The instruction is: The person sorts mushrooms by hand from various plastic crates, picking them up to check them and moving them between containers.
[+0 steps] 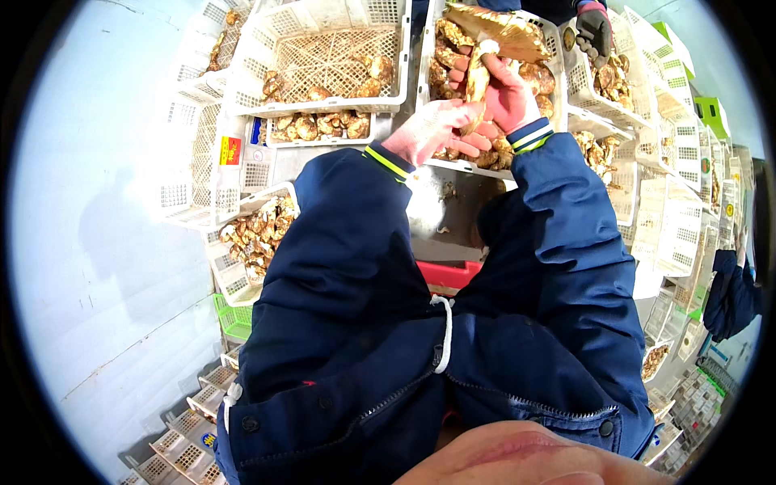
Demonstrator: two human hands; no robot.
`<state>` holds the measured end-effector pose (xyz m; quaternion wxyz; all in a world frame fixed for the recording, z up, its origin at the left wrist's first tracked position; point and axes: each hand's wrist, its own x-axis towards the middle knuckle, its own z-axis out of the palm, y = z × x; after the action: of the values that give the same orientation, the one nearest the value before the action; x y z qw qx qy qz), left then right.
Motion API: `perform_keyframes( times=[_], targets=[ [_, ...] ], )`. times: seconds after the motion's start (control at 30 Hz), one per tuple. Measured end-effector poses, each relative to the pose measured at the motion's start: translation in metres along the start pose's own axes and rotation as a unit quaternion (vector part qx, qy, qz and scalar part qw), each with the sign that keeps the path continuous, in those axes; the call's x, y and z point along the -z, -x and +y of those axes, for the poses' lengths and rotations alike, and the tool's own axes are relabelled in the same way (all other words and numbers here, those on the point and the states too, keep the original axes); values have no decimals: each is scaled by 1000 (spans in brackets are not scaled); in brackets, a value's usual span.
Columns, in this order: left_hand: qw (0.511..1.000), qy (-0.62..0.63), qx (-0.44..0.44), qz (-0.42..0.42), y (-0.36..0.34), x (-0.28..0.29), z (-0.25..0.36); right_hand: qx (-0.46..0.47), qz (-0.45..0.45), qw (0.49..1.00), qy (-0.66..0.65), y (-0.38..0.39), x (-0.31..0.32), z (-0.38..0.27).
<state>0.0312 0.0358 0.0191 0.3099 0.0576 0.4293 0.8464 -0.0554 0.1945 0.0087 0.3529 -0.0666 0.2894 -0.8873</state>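
A large mushroom (478,84) with a broad, open cap showing its gills is held over a white crate (423,87) of brown-and-cream mushrooms. My right hand (511,95) grips the stem, its thumb lying along the upper part. Around the lower end of the same stem, the fingers of my left hand (432,131) are closed, partly extended beneath it. Tilted, the cap (505,32) faces the far right of the crate. Below both hands, more mushrooms (489,158) fill the near end of the crate.
At left, a white crate (323,103) with a few mushrooms is stacked over another. A fuller mushroom crate (230,271) stands by my left elbow. Another person's dark-gloved hand (595,36) reaches over a crate at far right. Crate stacks (675,218) line the right side.
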Motion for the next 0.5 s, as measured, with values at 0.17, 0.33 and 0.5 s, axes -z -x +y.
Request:
perform_keyframes(
  times=[0.17, 0.33, 0.5],
  targets=[
    [990, -50, -38, 127, -6, 3, -13, 65, 23, 988, 139, 5, -24, 2],
    [973, -40, -100, 202, -24, 3, -38, 171, 99, 964, 178, 4, -33, 19],
    [962, -169, -80, 199, -34, 17, -43, 326, 127, 519, 780, 18, 11, 11]
  ],
)
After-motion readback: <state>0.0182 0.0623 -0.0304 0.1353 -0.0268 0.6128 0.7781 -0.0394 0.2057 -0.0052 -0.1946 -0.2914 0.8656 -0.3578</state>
